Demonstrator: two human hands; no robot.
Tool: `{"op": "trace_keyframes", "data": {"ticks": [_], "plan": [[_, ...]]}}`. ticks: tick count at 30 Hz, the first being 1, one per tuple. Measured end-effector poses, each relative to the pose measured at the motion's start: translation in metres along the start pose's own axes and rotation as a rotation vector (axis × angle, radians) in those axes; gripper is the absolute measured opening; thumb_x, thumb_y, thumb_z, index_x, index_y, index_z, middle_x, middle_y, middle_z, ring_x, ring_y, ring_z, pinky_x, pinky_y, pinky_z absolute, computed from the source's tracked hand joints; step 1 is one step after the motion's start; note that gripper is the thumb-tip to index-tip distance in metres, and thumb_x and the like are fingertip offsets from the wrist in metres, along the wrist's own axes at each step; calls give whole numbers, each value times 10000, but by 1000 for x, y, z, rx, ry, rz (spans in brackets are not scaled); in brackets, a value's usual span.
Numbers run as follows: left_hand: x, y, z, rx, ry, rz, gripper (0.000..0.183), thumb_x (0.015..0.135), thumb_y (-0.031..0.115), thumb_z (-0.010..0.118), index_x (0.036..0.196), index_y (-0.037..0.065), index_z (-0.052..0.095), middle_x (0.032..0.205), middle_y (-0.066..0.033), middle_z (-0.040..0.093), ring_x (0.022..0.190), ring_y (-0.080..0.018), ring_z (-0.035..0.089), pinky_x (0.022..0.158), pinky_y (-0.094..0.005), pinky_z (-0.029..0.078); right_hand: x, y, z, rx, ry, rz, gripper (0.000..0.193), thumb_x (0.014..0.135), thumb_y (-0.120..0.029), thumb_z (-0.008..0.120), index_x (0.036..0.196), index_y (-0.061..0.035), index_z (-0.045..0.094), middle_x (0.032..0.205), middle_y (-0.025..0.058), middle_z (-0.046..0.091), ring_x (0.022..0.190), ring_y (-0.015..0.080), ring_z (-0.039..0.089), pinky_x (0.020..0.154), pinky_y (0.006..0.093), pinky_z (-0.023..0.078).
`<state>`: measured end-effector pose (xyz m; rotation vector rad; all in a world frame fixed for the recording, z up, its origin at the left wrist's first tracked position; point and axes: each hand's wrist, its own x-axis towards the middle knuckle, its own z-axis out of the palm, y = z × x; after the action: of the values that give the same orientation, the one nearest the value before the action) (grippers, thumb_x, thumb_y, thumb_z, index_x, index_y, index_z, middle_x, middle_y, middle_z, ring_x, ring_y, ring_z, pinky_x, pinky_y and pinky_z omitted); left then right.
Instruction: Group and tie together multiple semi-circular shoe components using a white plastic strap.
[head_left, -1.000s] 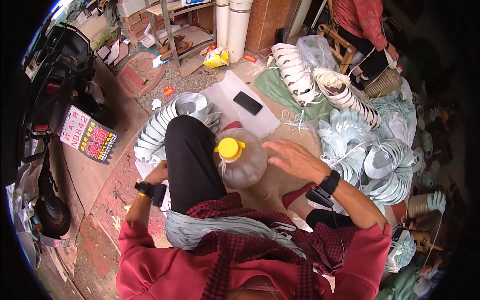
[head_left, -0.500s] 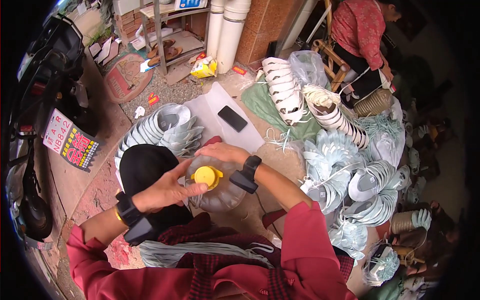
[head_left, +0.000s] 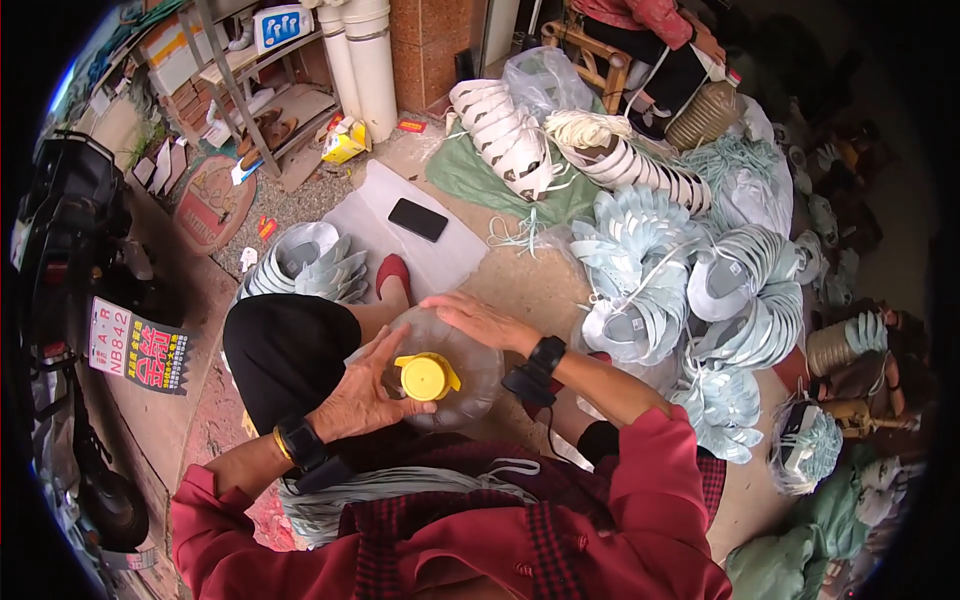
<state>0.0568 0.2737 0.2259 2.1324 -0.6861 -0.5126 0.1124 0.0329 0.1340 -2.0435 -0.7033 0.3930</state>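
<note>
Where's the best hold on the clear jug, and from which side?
Probably the rounded sides of the clear jug, left hand from the left and right hand from the right. Its body is broad and round with the yellow cap facing up, so opposed hands should steady it better than the small cap alone.

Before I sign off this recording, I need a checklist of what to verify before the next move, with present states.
1. Bare left hand at the translucent round plastic jug: ok, spread beside its yellow round plastic cap.
2. Bare right hand at the jug: ok, fingers along its far edge.
3. Cap tightened: cannot tell; it sits on the jug's top.
4. Jug's base supported: cannot tell, hidden from above.
5. Long pale-grey strips gathered away: not ok, loose across the lap.
6. Black rectangular phone clear of both hands: ok, flat on the thin white sheet.
</note>
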Motion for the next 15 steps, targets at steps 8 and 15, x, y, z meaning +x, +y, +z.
{"op": "trace_keyframes", "data": {"ticks": [8,15], "plan": [[8,41,30,99,-231,319,835,651,205,777,1343,49,337,1377,-283,297,1303,-400,274,1055,-422,280,-139,-48,0,154,155,315,459,949,-341,354,1325,-77,345,1303,136,356,1245,246,329,1037,345,257],[-22,47,52,39,-92,286,702,739,209,713,1322,63,350,1314,-326,331,1280,-458,264,1035,-456,300,-158,-68,18,85,311,435,511,918,-371,413,1312,-54,342,1261,207,406,1185,309,405,1017,354,302]]}}
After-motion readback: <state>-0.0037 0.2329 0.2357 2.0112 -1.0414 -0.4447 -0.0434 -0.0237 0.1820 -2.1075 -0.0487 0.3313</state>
